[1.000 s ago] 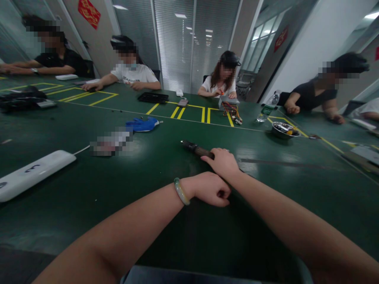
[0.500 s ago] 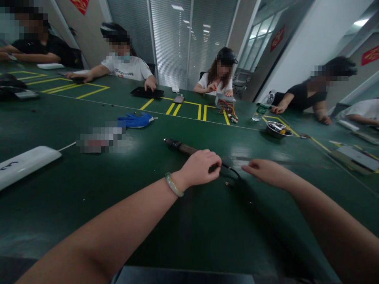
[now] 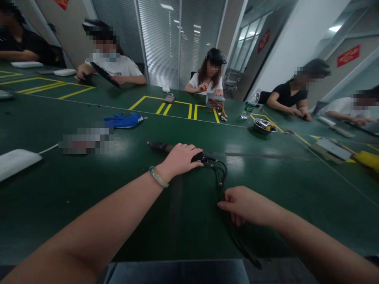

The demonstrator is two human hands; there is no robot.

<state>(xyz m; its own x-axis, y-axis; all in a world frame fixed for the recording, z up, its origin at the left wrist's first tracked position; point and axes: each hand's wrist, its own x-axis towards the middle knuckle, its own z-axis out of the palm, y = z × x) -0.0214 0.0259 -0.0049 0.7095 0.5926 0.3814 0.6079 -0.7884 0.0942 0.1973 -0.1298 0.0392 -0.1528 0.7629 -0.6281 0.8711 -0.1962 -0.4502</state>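
Note:
My left hand [image 3: 180, 157], a jade-coloured bangle [image 3: 158, 176] on its wrist, lies over the rear of a dark tube-shaped tool [image 3: 158, 146] on the green bench. Only the tool's front end shows past my fingers. A black cable [image 3: 220, 173] leaves the tool's hidden end and loops toward me, with small metal-tipped leads near the loop. My right hand [image 3: 245, 205] sits closer to me, over the cable's lower run, its fingers loosely curled. Whether those fingers grip the cable, I cannot tell.
A blue glove [image 3: 122, 120] and a blurred object [image 3: 85, 142] lie ahead left, beside a white power strip [image 3: 16, 162]. A steel bowl [image 3: 262, 126] and water bottle [image 3: 250, 104] stand ahead right. Several co-workers sit around the bench, which has yellow tape lines.
My right hand has moved away from the tool and back toward me. The black cable now shows more fully beside my left hand. The whole scene has shifted left in view.

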